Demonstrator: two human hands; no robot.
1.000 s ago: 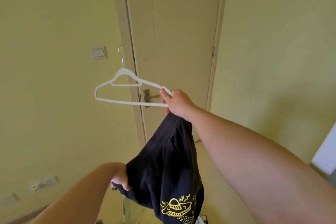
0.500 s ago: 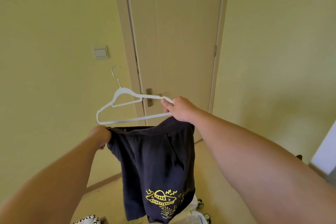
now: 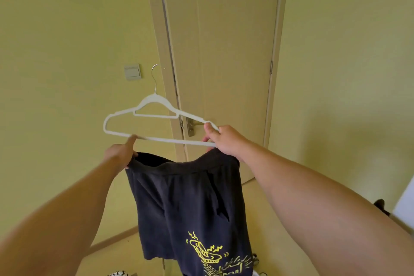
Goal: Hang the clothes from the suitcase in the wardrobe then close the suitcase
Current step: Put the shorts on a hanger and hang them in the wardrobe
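Hanging by the waistband just below a white hanger, dark shorts stretch between both hands. The left hand pinches one waistband end, a finger touching the hanger's bar. The right hand grips hanger and waistband together, before a closed door.

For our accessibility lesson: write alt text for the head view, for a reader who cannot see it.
The left hand and right hand hold dark shorts by the waistband below a white hanger, whose end the right hand grips. A closed door stands behind.
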